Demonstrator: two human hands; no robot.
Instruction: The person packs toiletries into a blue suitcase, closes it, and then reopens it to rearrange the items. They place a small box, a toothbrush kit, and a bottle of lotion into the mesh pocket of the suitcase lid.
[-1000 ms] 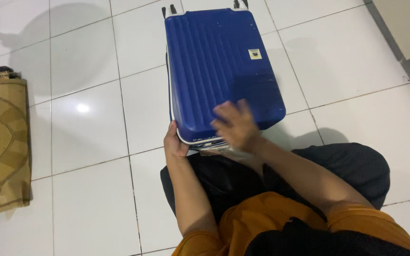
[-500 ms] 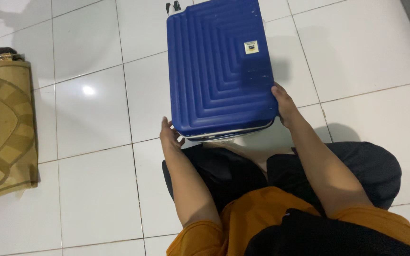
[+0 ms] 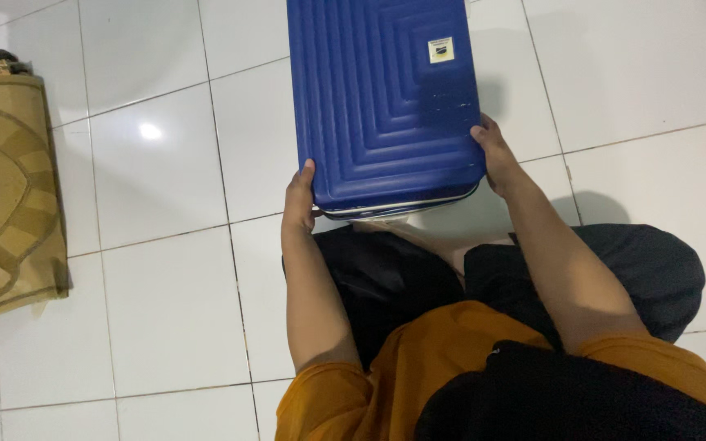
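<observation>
Suitcase: the blue ribbed suitcase (image 3: 386,98) lies flat on the white tiled floor (image 3: 157,269), just in front of your knees.
Left hand (image 3: 298,200): your grip clasps its near left corner.
Right hand (image 3: 493,151): your grip clasps the right edge, so both sides are steadied.
Nearby: a tan mat (image 3: 6,188) lies well apart, left.

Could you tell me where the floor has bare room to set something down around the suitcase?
Bare white tile floor lies between the tan mat and the blue suitcase, and more to the right of the suitcase. It is crowded at the near end, where the left hand, right hand and the person's knees close in.
</observation>
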